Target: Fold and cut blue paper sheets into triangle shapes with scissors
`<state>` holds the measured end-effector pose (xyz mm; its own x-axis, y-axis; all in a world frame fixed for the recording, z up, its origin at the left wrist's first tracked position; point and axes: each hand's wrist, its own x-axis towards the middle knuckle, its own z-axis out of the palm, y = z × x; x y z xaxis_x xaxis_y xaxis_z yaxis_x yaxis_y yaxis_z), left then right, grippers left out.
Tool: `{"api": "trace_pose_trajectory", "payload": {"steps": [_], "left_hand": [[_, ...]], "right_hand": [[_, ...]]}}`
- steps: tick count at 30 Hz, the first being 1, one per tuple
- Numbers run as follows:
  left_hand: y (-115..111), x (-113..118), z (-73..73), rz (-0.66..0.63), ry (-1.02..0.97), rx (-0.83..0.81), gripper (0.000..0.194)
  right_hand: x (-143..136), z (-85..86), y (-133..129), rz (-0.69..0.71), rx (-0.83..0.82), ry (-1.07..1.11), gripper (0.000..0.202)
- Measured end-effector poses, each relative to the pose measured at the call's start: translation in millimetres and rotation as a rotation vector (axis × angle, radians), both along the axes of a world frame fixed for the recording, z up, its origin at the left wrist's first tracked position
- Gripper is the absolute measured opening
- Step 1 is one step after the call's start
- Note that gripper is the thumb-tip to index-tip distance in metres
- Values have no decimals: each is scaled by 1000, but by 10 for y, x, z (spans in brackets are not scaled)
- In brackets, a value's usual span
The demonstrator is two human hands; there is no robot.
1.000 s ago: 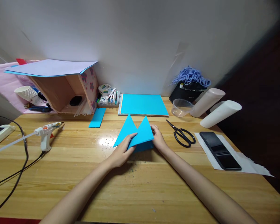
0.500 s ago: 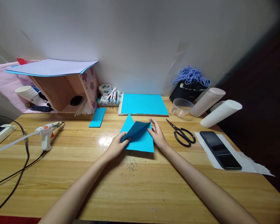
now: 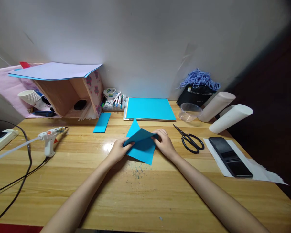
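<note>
A folded sheet of blue paper [image 3: 142, 149] is held above the middle of the table, its upper flap bent over and one pointed corner sticking up behind. My left hand [image 3: 120, 149] grips its left edge, thumb on top and fingers underneath. At the upper right corner, my right hand [image 3: 164, 144] pinches the paper between thumb and curled fingers. The lower corner of the sheet points toward me. Black-handled scissors [image 3: 189, 139] lie to the right of my right hand, and a small blue strip [image 3: 102, 122] lies beyond my left hand.
A stack of coloured sheets [image 3: 150, 109] lies by the wall, beside markers [image 3: 114, 103]. On the left are a glue gun [image 3: 49, 139] with its cable and an open box [image 3: 63, 94]. A clear bowl [image 3: 190, 112], white rolls [image 3: 230, 119] and a phone [image 3: 229, 157] occupy the right.
The blue sheet has turned slightly, its lower right corner swinging left and toward me. My right hand's fingers have curled in from a looser spread to a pinch on the corner.
</note>
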<state>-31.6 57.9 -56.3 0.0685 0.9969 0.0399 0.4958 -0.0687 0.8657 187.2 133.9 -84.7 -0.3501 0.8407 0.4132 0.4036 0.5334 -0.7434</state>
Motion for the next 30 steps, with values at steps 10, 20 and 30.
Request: {"api": "trace_pose_trajectory", "payload": {"steps": [10, 20, 30], "left_hand": [[70, -149, 60, 162, -261, -33, 53], [17, -210, 13, -139, 614, 231, 36], [10, -214, 88, -96, 559, 183, 19]], "right_hand": [[72, -66, 114, -186, -325, 508, 19], [153, -76, 191, -182, -646, 952, 26], [159, -104, 161, -96, -666, 923, 21]]}}
